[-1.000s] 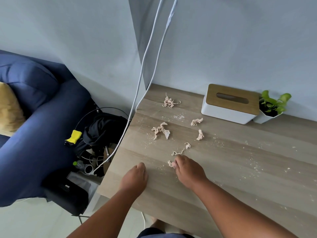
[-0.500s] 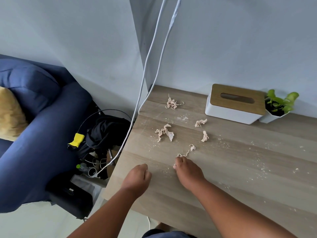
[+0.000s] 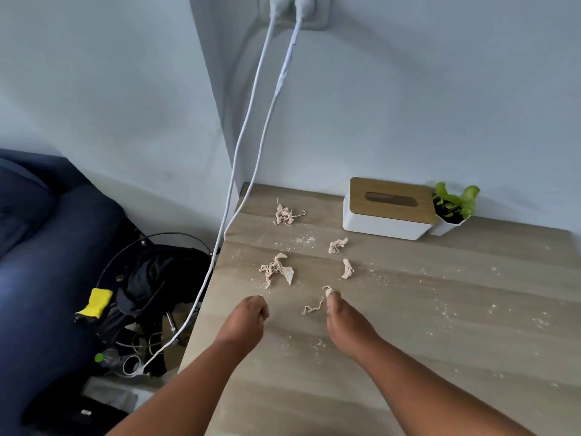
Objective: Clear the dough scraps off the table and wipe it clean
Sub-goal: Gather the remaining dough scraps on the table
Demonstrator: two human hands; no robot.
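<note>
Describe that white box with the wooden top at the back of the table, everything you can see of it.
The tissue box is a low white rectangular body with rounded corners and a flat lid that looks like light wood, cut with a long dark slot in the middle. No tissue shows in the slot. It stands upright near the wall on the wooden table, with a small white plant pot close against its right end. Neither hand touches it.

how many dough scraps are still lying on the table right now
5: one at the far left, one near the tissue box, one below that, a big clump, a thin strand at the right hand. The fists may hide more.
</note>
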